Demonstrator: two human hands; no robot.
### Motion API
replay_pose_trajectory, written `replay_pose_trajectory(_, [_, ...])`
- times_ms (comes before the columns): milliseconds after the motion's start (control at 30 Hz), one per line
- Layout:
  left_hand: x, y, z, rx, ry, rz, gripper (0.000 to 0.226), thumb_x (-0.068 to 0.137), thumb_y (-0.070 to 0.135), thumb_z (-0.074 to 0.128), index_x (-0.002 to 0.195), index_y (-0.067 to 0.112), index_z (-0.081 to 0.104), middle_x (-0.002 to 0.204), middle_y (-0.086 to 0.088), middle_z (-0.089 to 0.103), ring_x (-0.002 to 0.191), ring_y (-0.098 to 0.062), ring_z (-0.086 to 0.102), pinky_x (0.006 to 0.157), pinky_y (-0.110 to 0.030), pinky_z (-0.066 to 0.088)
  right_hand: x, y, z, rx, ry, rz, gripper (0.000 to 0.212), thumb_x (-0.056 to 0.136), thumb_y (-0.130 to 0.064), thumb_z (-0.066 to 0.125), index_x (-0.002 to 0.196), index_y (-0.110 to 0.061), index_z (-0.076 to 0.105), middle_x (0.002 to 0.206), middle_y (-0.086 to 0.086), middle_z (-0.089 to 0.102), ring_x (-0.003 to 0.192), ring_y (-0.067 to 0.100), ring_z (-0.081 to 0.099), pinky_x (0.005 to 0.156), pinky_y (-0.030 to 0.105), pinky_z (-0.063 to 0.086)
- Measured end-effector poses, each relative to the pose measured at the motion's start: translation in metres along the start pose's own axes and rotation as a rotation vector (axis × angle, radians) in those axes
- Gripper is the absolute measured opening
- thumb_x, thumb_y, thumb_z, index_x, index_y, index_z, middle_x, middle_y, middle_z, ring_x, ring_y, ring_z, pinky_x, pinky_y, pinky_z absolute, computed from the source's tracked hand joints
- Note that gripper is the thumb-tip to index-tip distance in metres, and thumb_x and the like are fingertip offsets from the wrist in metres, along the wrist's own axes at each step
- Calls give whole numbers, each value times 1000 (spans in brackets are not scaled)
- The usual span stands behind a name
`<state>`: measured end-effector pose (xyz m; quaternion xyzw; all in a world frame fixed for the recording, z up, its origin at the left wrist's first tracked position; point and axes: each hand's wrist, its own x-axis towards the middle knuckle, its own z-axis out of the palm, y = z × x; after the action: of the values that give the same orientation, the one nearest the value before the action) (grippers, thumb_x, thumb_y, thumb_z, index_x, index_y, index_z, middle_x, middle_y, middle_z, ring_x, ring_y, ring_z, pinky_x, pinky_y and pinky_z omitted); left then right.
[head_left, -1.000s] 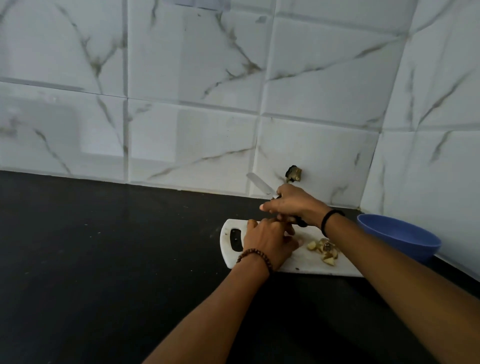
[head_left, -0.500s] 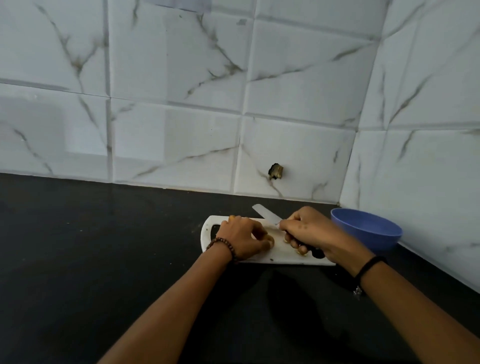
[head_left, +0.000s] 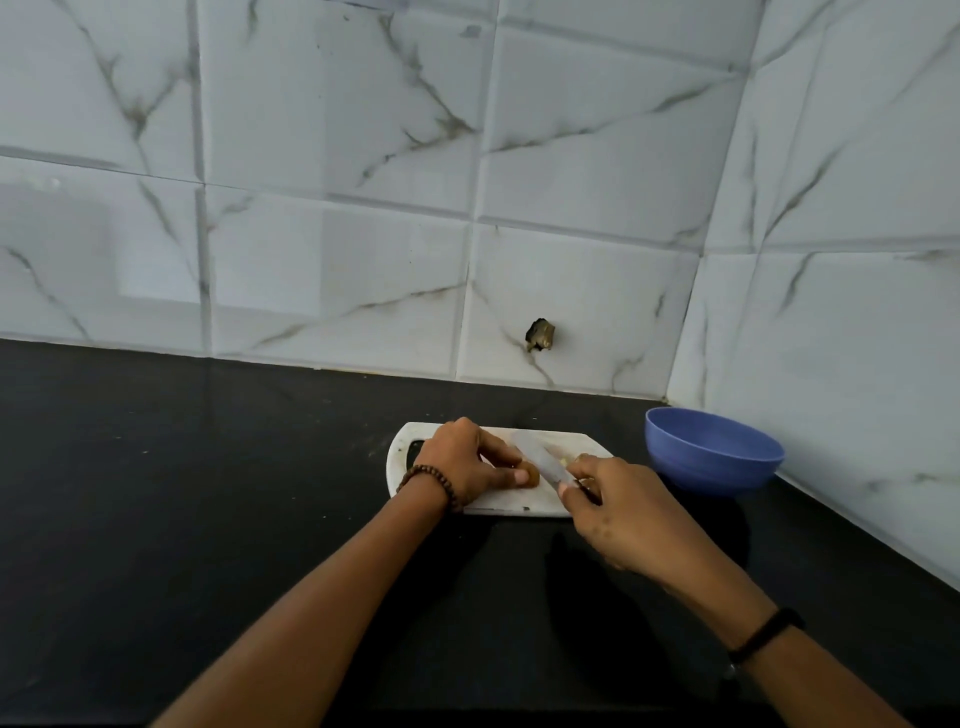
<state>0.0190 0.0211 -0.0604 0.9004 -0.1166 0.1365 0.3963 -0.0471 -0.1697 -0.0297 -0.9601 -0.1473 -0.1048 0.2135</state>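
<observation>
Evidently slicing: left hand (head_left: 462, 462) pinched a brown piece (head_left: 531, 475) on the board (head_left: 498, 506); right hand (head_left: 618, 512) gripped the knife (head_left: 540, 460), blade at its right end. Next move called for a downward press, clear of fingers (head_left: 501, 451).

White marble-veined wall tiles (head_left: 337, 156) meet at a corner above a black bench (head_left: 156, 493); a small broken hole (head_left: 540, 335) marks one tile near the bench's back edge.

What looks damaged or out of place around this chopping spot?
A small jagged hole is broken through the white wall tile behind the cutting board, dark with something brownish in it. Otherwise nothing stands out: the left hand holds a brown food piece on the board, the right hand grips the knife.
</observation>
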Motion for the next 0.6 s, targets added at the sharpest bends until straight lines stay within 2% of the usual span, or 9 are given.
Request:
replay_pose_trajectory(100, [0,-1,0,-8,3,-14,26,69,45,82,91,33,79,92,21,73,90,4,61,85,-21,48,-1,-2,2,-28,7,-19,32,103,-33,48,131,-22,58,99,-4,61,74,6,60,51,12,38])
replay_pose_trajectory(233, [1,-2,1,-14,21,-27,26,67,45,83,89,31,79,88,18,74,91,2,62,88,-24,50,-1,-3,3,-20,5,-24,32,103,-34,48,131,-22,58,95,-4,60,66,9,64,46,14,45])
replay_pose_trajectory(333, [1,-2,1,-31,24,-41,24,66,43,85,85,30,79,84,18,73,90,3,63,88,-25,51,0,-2,4,-73,15,-38,33,103,-34,49,131,-20,59,102,-2,63,79,9,64,64,20,53])
replay_pose_trajectory(400, [0,-1,2,-44,23,-39,22,67,41,85,84,28,79,80,20,73,86,5,61,85,-22,49,2,-1,7,-126,12,-62,31,103,-33,47,125,-17,63,103,1,64,88,11,61,76,26,53])
replay_pose_trajectory(500, [-1,0,2,-41,10,-31,17,71,39,82,85,29,80,77,21,72,78,5,58,81,-20,45,9,-1,12,-172,-12,-62,28,103,-32,47,115,-14,64,100,5,63,92,15,61,76,29,49])
replay_pose_trajectory(600, [-1,1,2,-21,10,-51,19,73,40,81,89,29,80,81,18,73,72,3,53,78,-22,44,20,-4,15,-195,-23,-53,26,102,-32,49,110,-12,63,100,8,64,90,20,64,79,36,54])
